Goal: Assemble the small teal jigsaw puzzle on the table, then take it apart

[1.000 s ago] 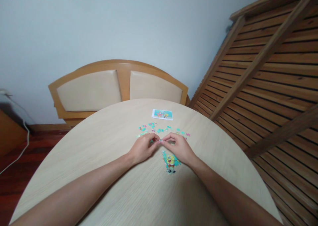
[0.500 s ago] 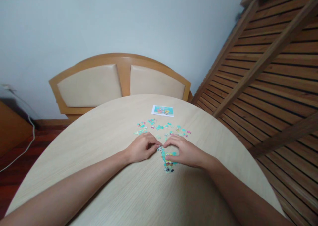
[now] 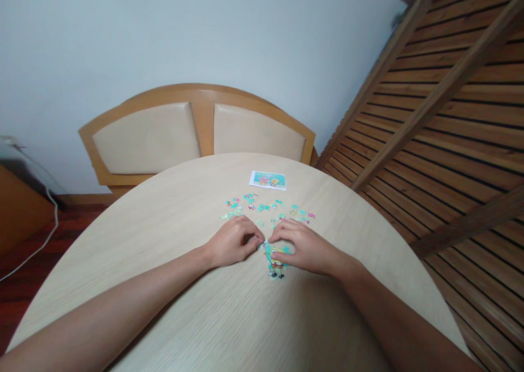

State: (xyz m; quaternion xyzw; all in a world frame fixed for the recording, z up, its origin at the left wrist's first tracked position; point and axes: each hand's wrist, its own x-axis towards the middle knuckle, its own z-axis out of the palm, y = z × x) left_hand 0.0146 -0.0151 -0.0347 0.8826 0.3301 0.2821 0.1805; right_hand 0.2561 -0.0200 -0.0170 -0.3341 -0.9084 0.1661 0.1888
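Note:
A partly joined jigsaw puzzle with a yellow cartoon figure on turquoise lies flat on the pale round table. My left hand rests at its upper left, thumb and forefinger pinched on a small puzzle piece, mostly covered by the fingertips. The piece is at the puzzle's top left corner; whether it is joined I cannot tell. My right hand curves around the puzzle from the right. Its thumb lies on the yellow figure and its forefinger touches near the top edge, covering part of the picture.
Several loose turquoise, pink and yellow pieces are scattered beyond my hands. Behind them lies a picture card with two cartoon figures. A padded chair back stands at the table's far edge, and a slatted wooden panel leans at the right.
The joined puzzle has shifted slightly up and left under my right hand. My left fingertips have drawn a little closer over the small piece. The view has tilted slightly.

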